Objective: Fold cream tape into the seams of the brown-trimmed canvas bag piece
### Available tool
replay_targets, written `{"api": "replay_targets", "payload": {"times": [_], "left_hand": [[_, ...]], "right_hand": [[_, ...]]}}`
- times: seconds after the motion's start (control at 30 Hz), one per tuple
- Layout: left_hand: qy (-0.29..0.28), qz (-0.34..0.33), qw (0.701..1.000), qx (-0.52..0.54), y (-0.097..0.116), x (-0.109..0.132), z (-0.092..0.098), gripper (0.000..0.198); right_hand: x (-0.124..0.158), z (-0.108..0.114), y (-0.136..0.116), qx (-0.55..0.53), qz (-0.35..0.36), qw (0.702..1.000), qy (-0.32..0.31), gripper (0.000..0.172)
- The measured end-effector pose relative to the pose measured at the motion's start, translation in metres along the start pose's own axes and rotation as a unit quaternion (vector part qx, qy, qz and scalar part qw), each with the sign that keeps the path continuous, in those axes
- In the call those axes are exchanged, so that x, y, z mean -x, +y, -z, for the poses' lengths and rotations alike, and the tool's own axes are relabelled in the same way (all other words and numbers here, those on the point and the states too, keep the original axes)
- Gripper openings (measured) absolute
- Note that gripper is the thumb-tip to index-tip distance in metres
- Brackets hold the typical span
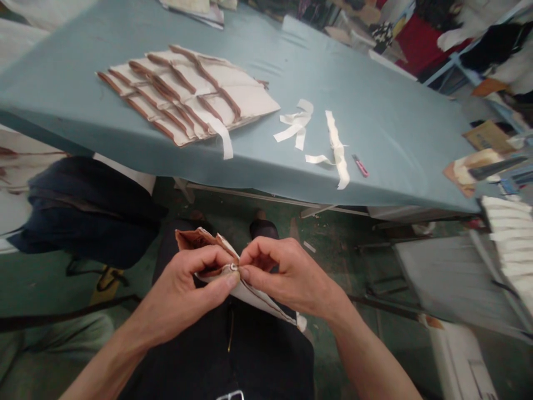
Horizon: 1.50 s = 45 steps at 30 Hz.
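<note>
A folded piece of off-white fabric with brown lining is held over my lap, its brown open edge toward the upper left. My left hand is closed on it, thumb and index finger pinching the edge. Right beside that, the fingertips of my right hand pinch the same edge. A small whitish rolled bit shows at my left thumb tip; I cannot make out exactly what it is. My fingers hide part of the fabric's edge.
On the blue-green table lie overlapping off-white fabric pieces with brown edges, white fabric strips, a longer cream strip and a small pink-handled tool. Dark cloth sits at left. A grey panel stands right.
</note>
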<state>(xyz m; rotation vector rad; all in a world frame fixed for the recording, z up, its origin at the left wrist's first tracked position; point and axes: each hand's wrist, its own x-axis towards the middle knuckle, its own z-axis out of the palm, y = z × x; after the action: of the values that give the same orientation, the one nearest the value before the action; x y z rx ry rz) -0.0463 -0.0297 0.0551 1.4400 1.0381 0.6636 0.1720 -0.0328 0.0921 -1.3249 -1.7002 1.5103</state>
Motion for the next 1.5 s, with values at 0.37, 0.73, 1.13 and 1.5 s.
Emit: {"api": "replay_targets", "payload": {"times": [0.37, 0.73, 1.13, 1.5], "left_hand": [[0.011, 0.001, 0.999, -0.036, 0.008, -0.005, -0.002, 0.021], [0.020, 0.036, 0.999, -0.030, 0.015, -0.011, -0.004, 0.025], [0.016, -0.002, 0.995, -0.098, 0.009, -0.011, 0.005, 0.025], [0.035, 0.030, 0.985, -0.167, 0.004, -0.007, 0.001, 0.025]], "right_hand": [[-0.001, -0.004, -0.002, 0.067, 0.017, 0.997, 0.035, 0.013], [-0.013, -0.005, 0.005, 0.075, 0.013, 0.997, 0.018, 0.010], [-0.020, -0.007, 0.003, 0.042, -0.058, 0.997, -0.029, 0.011], [-0.023, -0.021, 0.012, 0.181, -0.011, 0.983, 0.010, 0.018]]}}
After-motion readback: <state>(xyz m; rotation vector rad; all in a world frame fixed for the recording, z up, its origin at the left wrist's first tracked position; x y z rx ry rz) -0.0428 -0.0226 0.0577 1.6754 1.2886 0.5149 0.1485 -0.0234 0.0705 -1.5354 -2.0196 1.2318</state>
